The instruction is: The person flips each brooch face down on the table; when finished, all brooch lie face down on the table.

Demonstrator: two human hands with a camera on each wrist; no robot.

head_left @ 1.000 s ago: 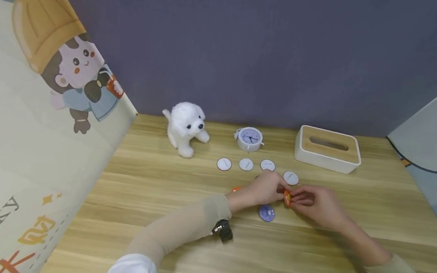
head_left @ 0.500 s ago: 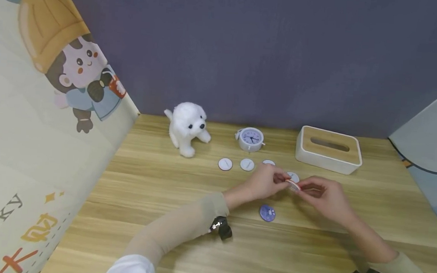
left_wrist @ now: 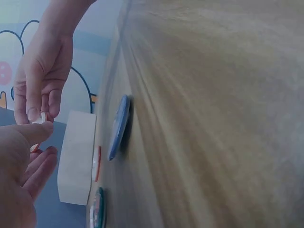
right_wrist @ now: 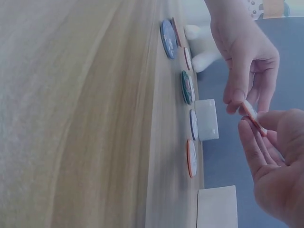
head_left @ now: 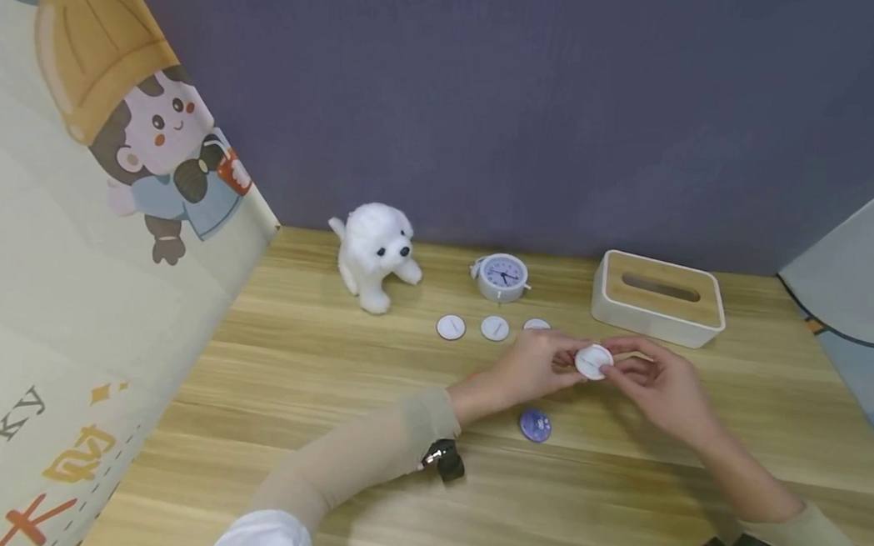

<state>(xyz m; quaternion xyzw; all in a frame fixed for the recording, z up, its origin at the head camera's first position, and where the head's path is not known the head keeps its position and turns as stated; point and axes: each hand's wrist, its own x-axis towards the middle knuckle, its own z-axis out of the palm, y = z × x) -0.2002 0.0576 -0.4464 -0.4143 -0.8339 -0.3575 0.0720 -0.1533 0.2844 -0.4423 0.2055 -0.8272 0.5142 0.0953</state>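
Observation:
A round pin badge (head_left: pixel 593 362) is held up between both hands over the table, its white back with the pin facing the head camera. My left hand (head_left: pixel 531 365) pinches its left edge, and my right hand (head_left: pixel 658 391) pinches the right edge. In the right wrist view the badge (right_wrist: pixel 254 118) shows an orange rim. Nearest below lies a purple badge (head_left: pixel 535 425), face up. Beyond the hands, white-backed badges (head_left: pixel 450 327) lie in a row, one partly covered by my left hand. A green-edged badge (right_wrist: pixel 186 88) shows in the right wrist view.
A white plush dog (head_left: pixel 374 257), a small white alarm clock (head_left: pixel 503 278) and a white tissue box with a wooden lid (head_left: pixel 657 299) stand along the back of the wooden table (head_left: pixel 309 399). A dark wall (head_left: pixel 492 109) rises behind them.
Both hands have turned the badge from its orange face, seen nearly edge-on, to its white back. They have lifted it slightly away from the body. The purple badge stays in place.

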